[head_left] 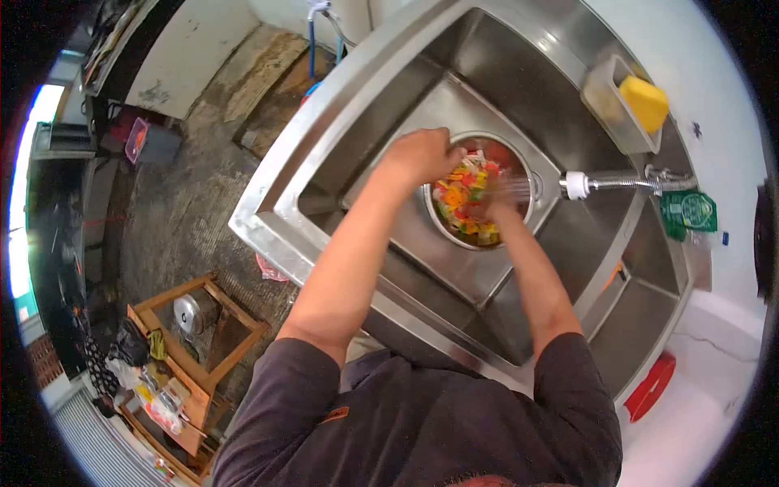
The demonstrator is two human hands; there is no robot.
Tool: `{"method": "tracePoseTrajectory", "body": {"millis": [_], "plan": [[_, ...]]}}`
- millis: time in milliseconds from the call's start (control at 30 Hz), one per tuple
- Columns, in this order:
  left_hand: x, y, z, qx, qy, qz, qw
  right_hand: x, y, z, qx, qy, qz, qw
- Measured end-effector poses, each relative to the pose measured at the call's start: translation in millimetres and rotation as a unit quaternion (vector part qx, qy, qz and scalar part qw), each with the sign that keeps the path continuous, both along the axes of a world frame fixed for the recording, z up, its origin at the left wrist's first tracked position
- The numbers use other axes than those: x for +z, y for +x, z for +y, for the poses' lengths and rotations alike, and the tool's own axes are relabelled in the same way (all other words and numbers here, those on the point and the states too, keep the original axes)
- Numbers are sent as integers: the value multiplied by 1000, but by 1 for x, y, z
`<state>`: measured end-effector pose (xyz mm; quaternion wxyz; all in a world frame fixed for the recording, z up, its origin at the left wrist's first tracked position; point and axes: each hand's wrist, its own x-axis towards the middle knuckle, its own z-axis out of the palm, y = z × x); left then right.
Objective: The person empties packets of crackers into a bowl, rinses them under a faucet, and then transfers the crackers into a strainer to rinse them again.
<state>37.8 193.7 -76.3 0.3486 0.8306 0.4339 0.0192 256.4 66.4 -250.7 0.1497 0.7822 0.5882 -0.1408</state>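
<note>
1. A round metal bowl [516, 158] sits on the floor of a steel sink [426, 247], below a tap [576, 185]. Its rim is well apart from the sink's side walls.
2. Inside the bowl lie many small pieces [457, 197] in red, orange, yellow, green and white. What they are made of is too small to tell.
3. The left hand [422, 154] is at the far left part of the bowl's rim, back of the hand upward, with its fingers bent. I cannot tell whether it pinches the rim or only rests there.
4. The right hand [507, 195] is in the bowl, on the side nearer the tap, among the pieces. It is blurred, so I cannot tell if its fingers are spread, pressed together or pinching any pieces.
5. Water [545, 189] runs from the tap towards the right hand and the bowl.
6. On the ledge at the sink's far right corner stands a clear plastic tub [604, 105], with a yellow sponge [645, 104] sticking out of it.
7. A green packet [690, 213] lies near the base of the tap, and a red plastic item [652, 388] is beyond the sink's right edge.
8. To the left, on the dark floor [178, 211], a metal pot [195, 312] stands within a wooden frame [172, 292].
</note>
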Motion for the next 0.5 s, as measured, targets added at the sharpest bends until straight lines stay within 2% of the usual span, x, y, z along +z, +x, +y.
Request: {"method": "tracePoseTrajectory", "body": {"millis": [33, 67, 133, 167, 200, 367, 400, 467, 500], "plan": [[1, -1, 0, 3, -1, 3, 1000, 17, -21, -7, 56, -16, -75, 995], [2, -1, 1, 7, -2, 7, 1000, 10, -25, -6, 51, -18, -75, 996], [4, -2, 2, 2, 2, 15, 1000, -11, -29, 0, 79, -116, -40, 989], [2, -3, 2, 5, 2, 4, 1000, -13, -15, -4, -6, -43, 98, 994], [1, -2, 2, 9, 2, -7, 1000, -16, -3, -3, -6, -46, 98, 994], [5, -3, 0, 13, 5, 4, 1000, -23, 34, 26, -192, 95, 251, 944], [6, -3, -1, 12, 7, 5, 1000, -30, 22, 21, -191, 94, 249, 945], [6, -4, -2, 14, 7, 6, 1000, -45, -20, 7, 4, 140, 103, 985], [6, -5, -1, 14, 7, 8, 1000, -40, -25, 1, 5, 141, 102, 985]]}}
